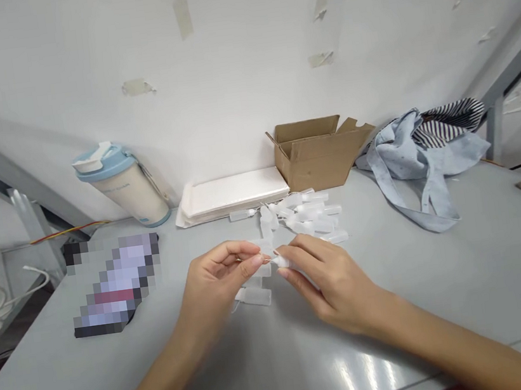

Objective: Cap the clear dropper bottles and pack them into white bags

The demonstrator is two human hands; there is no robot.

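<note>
My left hand point(221, 277) and my right hand point(329, 278) meet over the grey table point(443, 273), fingertips almost touching. The right fingers pinch a small translucent plastic bottle point(281, 261) by its tip end. The left thumb and forefinger pinch something tiny against that tip; I cannot make out what it is. Under the left hand lies another small bottle point(254, 296) on its side. Behind the hands is a loose pile of several similar small bottles point(304, 213).
An open cardboard box point(315, 152) stands at the back wall, a stack of flat white trays point(234, 193) left of it, and a blue-lidded tumbler point(119, 185) further left. Crumpled blue and striped cloth point(420, 148) lies at the right. A blurred flat object point(113, 283) is at left.
</note>
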